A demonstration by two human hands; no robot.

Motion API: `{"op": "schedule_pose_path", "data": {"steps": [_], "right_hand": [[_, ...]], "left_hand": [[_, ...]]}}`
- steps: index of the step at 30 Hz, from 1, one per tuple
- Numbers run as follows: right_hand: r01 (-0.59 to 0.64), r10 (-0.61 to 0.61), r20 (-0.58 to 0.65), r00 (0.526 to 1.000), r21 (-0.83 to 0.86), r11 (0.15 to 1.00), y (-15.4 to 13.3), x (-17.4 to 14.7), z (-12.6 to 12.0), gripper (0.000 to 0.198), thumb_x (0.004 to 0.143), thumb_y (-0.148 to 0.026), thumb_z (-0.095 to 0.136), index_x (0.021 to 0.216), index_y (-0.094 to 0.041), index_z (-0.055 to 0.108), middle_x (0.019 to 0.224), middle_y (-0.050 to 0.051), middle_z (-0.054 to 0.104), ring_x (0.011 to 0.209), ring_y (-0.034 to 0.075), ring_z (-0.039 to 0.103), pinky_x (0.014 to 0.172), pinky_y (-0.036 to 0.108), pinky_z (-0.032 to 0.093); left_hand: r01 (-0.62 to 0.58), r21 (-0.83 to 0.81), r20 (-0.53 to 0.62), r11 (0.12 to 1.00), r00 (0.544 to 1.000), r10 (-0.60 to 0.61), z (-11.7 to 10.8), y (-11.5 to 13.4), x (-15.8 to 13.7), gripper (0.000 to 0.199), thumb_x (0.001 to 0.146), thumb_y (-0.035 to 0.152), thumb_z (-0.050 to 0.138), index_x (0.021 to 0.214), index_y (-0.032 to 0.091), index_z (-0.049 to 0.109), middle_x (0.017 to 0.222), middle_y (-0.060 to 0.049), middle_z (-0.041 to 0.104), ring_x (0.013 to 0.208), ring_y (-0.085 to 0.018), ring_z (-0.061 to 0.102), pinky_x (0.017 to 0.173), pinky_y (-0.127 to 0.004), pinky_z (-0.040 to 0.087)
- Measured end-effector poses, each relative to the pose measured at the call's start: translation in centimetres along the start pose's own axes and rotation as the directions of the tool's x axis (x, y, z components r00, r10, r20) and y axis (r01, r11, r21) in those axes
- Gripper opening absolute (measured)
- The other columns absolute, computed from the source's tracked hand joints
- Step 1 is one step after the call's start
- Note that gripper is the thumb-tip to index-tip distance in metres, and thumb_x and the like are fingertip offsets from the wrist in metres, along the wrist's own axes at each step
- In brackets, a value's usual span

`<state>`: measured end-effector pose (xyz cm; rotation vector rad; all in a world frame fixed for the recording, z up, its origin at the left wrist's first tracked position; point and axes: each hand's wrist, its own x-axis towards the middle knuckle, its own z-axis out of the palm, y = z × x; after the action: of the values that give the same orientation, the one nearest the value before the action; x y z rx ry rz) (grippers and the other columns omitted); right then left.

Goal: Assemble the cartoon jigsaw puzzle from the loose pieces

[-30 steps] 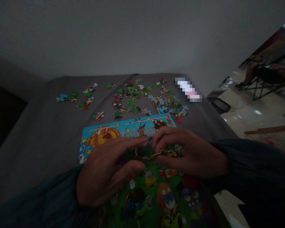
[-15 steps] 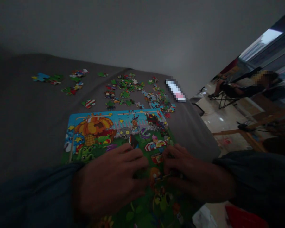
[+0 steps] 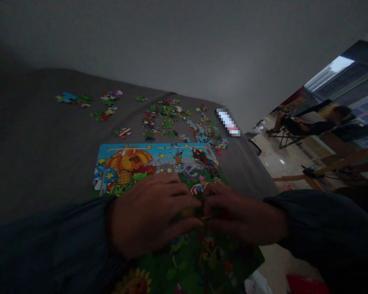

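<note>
Bringing left hand (image 3: 155, 214) and right hand (image 3: 242, 212) closer over puzzle board (image 3: 131, 160) than 0.5 s ago, likely working 1 spot jointly, keeping each grip part-curled, contents not discernible.

two foreground hands (image 3: 155, 216), one board (image 3: 159, 161), one phone (image 3: 227, 121)
</note>
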<state>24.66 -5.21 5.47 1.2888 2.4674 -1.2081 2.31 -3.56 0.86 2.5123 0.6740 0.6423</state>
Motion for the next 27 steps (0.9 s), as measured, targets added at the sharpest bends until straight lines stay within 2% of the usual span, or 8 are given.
{"op": "schedule_pose_path", "data": {"steps": [4,7,10,14,17,22,27], "right_hand": [[-0.042,0.042,0.019,0.999,0.013,0.999,0.0,0.8,0.1,0.014,0.087,-0.029,0.058,0.094,-0.018,0.060,0.110,0.007,0.052,0.117,0.023,0.039,0.101,0.045,0.031],[-0.029,0.028,0.019,0.999,0.016,0.999,0.0,1.0,0.1,0.015,0.087,-0.028,0.058,0.098,-0.018,0.060,0.110,0.007,0.053,0.114,0.022,0.042,0.101,0.045,0.032],[0.001,-0.001,0.007,1.000,0.001,1.000,0.2,1.1,0.0,0.012,0.086,-0.026,0.059,0.094,-0.017,0.060,0.103,0.006,0.055,0.107,0.020,0.046,0.101,0.044,0.032],[0.008,-0.009,-0.024,1.000,-0.048,0.999,0.4,1.4,-0.1,0.009,0.085,-0.026,0.061,0.088,-0.018,0.060,0.102,0.005,0.052,0.104,0.020,0.044,0.097,0.043,0.034],[0.019,-0.023,-0.035,0.999,-0.090,0.996,0.5,1.7,0.0,0.009,0.084,-0.026,0.061,0.087,-0.018,0.061,0.101,0.005,0.051,0.099,0.020,0.045,0.090,0.040,0.038],[0.020,-0.023,-0.020,1.000,-0.125,0.992,0.4,1.9,0.2,0.010,0.084,-0.027,0.061,0.088,-0.018,0.061,0.102,0.005,0.047,0.100,0.020,0.043,0.090,0.040,0.037],[-0.001,0.001,0.005,1.000,-0.149,0.989,0.1,1.8,0.2,0.008,0.084,-0.026,0.060,0.087,-0.018,0.061,0.103,0.005,0.046,0.098,0.020,0.042,0.089,0.040,0.036]], "left_hand": [[0.109,-0.115,0.032,0.987,0.994,-0.106,0.1,0.1,0.0,0.020,0.087,0.031,0.058,0.105,0.029,0.064,0.080,0.004,0.067,0.076,-0.014,0.059,0.066,-0.027,0.040],[0.132,-0.119,0.044,0.984,0.991,-0.128,0.1,0.2,-0.1,0.018,0.087,0.025,0.058,0.101,0.030,0.067,0.076,0.005,0.067,0.074,-0.013,0.059,0.062,-0.025,0.038],[0.103,-0.093,0.048,0.990,0.994,-0.099,0.2,0.2,0.0,0.016,0.087,0.024,0.057,0.099,0.028,0.067,0.080,0.005,0.068,0.078,-0.014,0.059,0.066,-0.025,0.039],[0.052,-0.056,0.047,0.997,0.998,-0.050,0.3,0.0,0.3,0.013,0.088,0.023,0.055,0.091,0.025,0.068,0.079,0.004,0.067,0.076,-0.014,0.058,0.068,-0.027,0.039],[0.058,-0.026,0.079,0.998,0.995,-0.056,0.3,-0.2,0.3,0.013,0.088,0.022,0.055,0.086,0.024,0.068,0.075,0.003,0.066,0.073,-0.014,0.057,0.065,-0.027,0.038],[0.068,-0.003,0.129,0.998,0.989,-0.067,0.4,-0.3,0.1,0.013,0.087,0.021,0.056,0.083,0.025,0.068,0.074,0.004,0.066,0.075,-0.015,0.056,0.064,-0.027,0.037],[0.030,0.009,0.097,1.000,0.995,-0.031,0.5,-0.2,0.1,0.010,0.086,0.021,0.058,0.082,0.024,0.067,0.075,0.003,0.067,0.075,-0.016,0.056,0.067,-0.029,0.038]]}}
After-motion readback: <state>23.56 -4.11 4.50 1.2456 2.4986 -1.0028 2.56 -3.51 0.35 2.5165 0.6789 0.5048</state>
